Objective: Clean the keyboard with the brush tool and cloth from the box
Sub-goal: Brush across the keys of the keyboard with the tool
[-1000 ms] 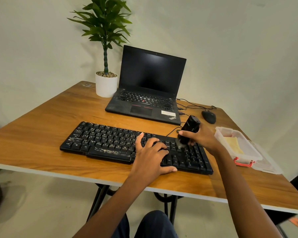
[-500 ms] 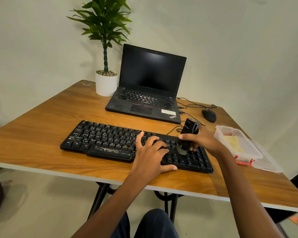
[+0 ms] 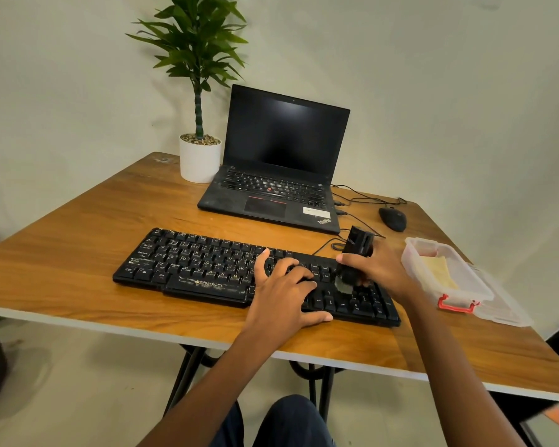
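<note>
Now: right hand (image 3: 380,269) grip wrapped round the black block-shaped brush tool (image 3: 355,253), bristle end down on the right-side keys of the black plastic keyboard (image 3: 191,262) on the wooden table (image 3: 78,221). left hand (image 3: 281,291) lies flat on the keys, grip loose, holding nothing. The yellow cloth (image 3: 439,272) lies in the clear plastic box (image 3: 465,296), right of the keyboard.

Your right hand (image 3: 383,269) has drawn the brush tool (image 3: 355,251) toward you across the right end of the keyboard (image 3: 191,262), tipping it more upright.
</note>
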Demonstrator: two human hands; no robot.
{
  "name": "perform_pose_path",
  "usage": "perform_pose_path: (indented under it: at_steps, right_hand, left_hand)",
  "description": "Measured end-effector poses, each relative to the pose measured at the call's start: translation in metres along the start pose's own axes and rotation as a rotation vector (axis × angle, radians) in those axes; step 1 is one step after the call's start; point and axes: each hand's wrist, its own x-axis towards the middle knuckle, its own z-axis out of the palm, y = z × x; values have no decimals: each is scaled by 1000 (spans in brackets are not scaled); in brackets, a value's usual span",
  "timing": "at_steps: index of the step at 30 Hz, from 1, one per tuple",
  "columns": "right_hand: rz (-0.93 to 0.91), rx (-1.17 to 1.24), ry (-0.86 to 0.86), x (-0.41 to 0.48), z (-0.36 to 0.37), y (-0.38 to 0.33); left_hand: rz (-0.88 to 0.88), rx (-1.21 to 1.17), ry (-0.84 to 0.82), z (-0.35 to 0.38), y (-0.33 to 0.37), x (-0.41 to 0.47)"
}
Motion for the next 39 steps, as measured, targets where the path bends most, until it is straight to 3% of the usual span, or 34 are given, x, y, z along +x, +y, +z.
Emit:
perform_pose_path:
  at_steps: [4,8,11,17,23,28,33,37,39]
  right_hand:
    - [-74,-18,217,1,11,-4]
    - [-116,10,248,8,16,-9]
    - [-106,95,159,16,14,-11]
    - [-108,91,-413,25,-7,-9]
    - [-132,117,-31,36,5,-1]
    - [-136,195,-291,32,-4,3]
    - [-146,156,-105,43,3,10]
    - [-159,235,-299,38,0,11]
    - [-159,224,-304,37,-2,10]
  left_hand:
    - [-3,-8,-15,-1,0,0]
    - [-13,-8,-32,-1,0,-1]
    - [-10,-11,-23,-1,0,-1]
    - [-4,5,-6,2,0,1]
    - [9,-22,50,6,-4,3]
    - [-1,-14,19,5,-3,3]
    - [3,-33,26,4,-2,4]
    - [2,-31,15,1,0,3]
    - [1,-38,9,1,1,3]
